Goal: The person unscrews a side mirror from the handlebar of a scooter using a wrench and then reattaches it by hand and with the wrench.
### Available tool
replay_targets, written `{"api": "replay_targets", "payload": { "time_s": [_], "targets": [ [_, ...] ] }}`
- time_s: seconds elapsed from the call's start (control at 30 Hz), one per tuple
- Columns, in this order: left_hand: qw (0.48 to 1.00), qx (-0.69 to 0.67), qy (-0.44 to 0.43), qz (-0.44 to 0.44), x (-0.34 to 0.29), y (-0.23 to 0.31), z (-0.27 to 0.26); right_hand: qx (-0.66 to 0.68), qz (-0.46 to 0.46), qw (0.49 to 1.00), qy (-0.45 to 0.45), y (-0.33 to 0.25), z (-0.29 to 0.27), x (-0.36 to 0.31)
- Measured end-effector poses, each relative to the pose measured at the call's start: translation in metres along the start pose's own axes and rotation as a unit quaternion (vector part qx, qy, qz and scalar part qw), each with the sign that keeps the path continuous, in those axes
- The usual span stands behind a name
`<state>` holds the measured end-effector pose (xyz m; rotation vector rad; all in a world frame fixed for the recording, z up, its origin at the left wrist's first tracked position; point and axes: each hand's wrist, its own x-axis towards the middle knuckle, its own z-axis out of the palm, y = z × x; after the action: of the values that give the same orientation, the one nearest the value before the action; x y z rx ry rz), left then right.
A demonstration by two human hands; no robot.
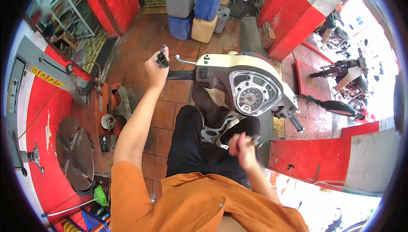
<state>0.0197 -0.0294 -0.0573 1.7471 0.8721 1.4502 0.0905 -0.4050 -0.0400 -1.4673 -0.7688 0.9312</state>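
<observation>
In front of me is a cream and brown scooter [242, 61] with a round speedometer [250, 99] in its handlebar cover. My left hand [157, 68] is raised beside the outer end of the left rubber grip [180, 75], near the brake lever [185, 61]. Its fingers are closed round a short black object [162, 59] whose kind is unclear. Above my lap, my right hand [243, 149] is blurred by motion. Its fingers are curled, and a small shiny thing [255, 139] shows at them, too smeared to name. The right grip [296, 123] is free of my hands.
Stacked plastic jerrycans [204, 27] stand beyond the scooter on the tiled floor [170, 104]. To the left is a tyre-changing machine [75, 149] with a round turntable. A black mirror [338, 107] juts out at right. More motorbikes [350, 73] stand outside.
</observation>
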Motion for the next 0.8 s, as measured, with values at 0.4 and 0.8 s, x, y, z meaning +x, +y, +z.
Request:
{"api": "replay_targets", "payload": {
  "time_s": [0.4, 0.8],
  "targets": [
    [0.986, -0.038, -0.083, 0.14, -0.063, 0.166, -0.088, -0.27, 0.119, 0.954, 0.052, 0.035, 0.008, -0.12],
    [0.877, -0.245, -0.146, -0.388, -0.261, 0.145, -0.15, 0.312, -0.015, 0.949, 0.038, 0.001, 0.121, -0.05]
  ]
}}
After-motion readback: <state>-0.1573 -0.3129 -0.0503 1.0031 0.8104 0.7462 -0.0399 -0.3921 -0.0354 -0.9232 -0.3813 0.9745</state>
